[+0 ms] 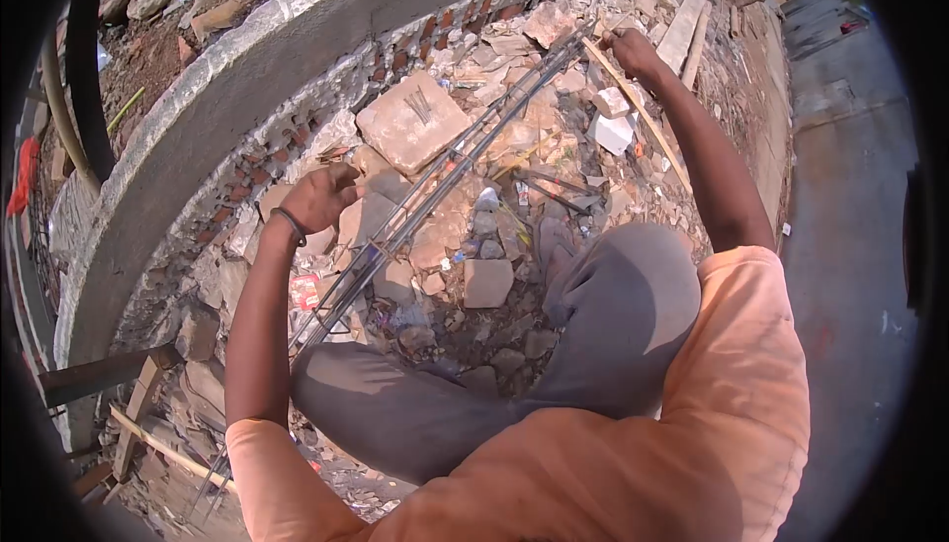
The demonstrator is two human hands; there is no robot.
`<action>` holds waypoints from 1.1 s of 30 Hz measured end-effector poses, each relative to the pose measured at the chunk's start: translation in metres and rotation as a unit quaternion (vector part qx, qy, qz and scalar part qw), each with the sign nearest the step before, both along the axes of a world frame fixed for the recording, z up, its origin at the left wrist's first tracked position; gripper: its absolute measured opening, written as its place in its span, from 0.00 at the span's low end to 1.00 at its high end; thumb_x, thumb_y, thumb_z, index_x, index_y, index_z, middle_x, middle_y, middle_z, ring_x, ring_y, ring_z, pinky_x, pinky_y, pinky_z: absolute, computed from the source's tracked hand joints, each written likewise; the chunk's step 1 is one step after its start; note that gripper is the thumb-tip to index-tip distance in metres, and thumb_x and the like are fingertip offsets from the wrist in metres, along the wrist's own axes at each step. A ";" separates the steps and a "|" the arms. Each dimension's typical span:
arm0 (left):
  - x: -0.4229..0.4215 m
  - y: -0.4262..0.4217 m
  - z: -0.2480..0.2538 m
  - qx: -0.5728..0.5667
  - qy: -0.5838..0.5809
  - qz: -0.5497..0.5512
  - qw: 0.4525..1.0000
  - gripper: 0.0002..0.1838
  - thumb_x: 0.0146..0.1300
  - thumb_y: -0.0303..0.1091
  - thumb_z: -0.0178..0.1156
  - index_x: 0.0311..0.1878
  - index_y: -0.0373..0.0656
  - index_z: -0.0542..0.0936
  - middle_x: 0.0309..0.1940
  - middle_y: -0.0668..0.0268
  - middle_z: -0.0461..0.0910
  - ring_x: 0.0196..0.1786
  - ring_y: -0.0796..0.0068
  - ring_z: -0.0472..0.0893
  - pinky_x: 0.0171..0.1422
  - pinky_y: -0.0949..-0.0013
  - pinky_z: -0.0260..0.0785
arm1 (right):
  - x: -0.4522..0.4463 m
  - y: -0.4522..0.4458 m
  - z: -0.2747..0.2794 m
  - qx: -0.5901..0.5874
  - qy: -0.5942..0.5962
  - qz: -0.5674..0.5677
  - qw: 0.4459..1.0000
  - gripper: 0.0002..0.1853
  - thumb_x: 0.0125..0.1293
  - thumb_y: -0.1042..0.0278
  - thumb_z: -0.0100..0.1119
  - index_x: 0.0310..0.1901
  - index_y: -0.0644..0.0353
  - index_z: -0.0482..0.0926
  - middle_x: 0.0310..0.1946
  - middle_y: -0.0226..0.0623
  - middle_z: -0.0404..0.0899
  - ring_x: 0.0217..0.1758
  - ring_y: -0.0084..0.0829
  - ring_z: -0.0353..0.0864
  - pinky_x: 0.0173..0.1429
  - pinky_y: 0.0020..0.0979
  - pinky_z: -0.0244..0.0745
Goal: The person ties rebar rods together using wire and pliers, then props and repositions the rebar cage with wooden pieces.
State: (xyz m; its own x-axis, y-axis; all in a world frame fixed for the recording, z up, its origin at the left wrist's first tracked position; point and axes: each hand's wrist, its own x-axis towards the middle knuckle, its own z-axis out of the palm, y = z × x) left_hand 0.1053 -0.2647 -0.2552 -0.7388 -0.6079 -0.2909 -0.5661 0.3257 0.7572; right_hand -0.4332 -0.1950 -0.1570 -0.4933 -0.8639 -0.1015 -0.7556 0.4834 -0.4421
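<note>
A long bundle of thin steel bars (491, 129), tied with cross pieces like a rebar cage, runs diagonally across the rubble in front of my bent knees. My left hand (314, 200), with a dark band at its wrist, hovers left of the bars, fingers loosely curved and apart, with nothing visible in them. Near the far end of the bars, my right hand (635, 52) is closed; whatever it grips is too small to make out. Several short metal pieces (420, 107) lie on a pale flat stone block (390, 135) between the hands.
A curved concrete wall (208, 82) with exposed brick passes along the left and back. A thin wooden strip (647, 117) slants below my right hand. Broken stones, a white block (614, 133) and a square stone (488, 283) lie around. Grey pavement (840, 245) borders the right.
</note>
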 end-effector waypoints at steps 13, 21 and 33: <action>-0.112 0.012 -0.133 0.277 -0.038 0.126 0.952 0.25 0.64 0.54 0.63 0.39 0.36 0.82 0.28 0.62 0.83 0.32 0.73 0.83 0.42 0.69 0.76 | -0.144 0.051 -0.175 -0.141 0.286 -0.107 0.942 0.17 0.67 0.62 0.54 0.53 0.63 0.76 0.46 0.54 0.74 0.52 0.56 0.73 0.55 0.52 0.69; -0.130 0.021 -0.110 0.365 -0.095 0.180 0.908 0.25 0.60 0.54 0.67 0.39 0.36 0.82 0.26 0.61 0.84 0.29 0.73 0.84 0.35 0.72 0.75 | -0.188 -0.014 -0.190 0.114 0.110 -0.061 0.985 0.21 0.69 0.64 0.45 0.61 0.60 0.70 0.61 0.53 0.69 0.69 0.55 0.65 0.66 0.54 0.65; -0.130 0.028 -0.101 0.407 -0.097 0.232 0.878 0.14 0.58 0.39 0.72 0.31 0.37 0.83 0.22 0.65 0.82 0.26 0.76 0.82 0.34 0.72 0.73 | -0.195 -0.012 -0.213 0.084 0.144 -0.032 0.986 0.26 0.70 0.66 0.45 0.66 0.70 0.62 0.56 0.58 0.70 0.60 0.58 0.73 0.64 0.57 0.63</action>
